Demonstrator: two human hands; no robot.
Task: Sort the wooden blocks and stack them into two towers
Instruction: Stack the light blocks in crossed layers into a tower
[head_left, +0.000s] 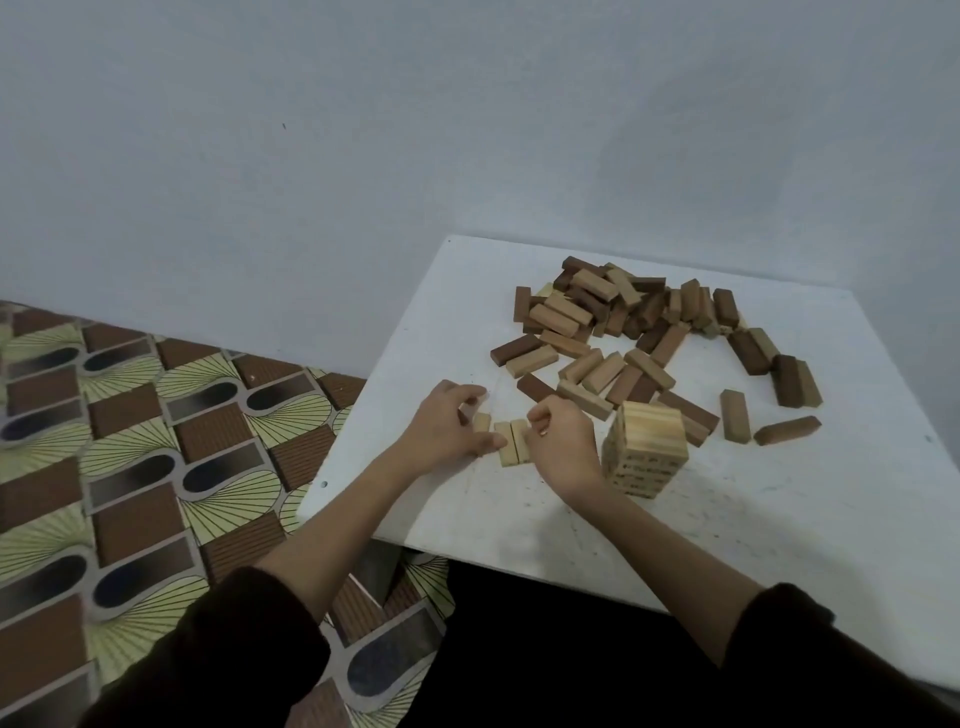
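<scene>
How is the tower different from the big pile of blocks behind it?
The tower stands upright in neat layers; the pile lies jumbled, with blocks pointing every way. The tower shows only light wood; the pile mixes light and dark blocks. The tower is narrow and tall; the pile spreads wide and low. Both are made of wooden blocks and sit on the white table.
</scene>
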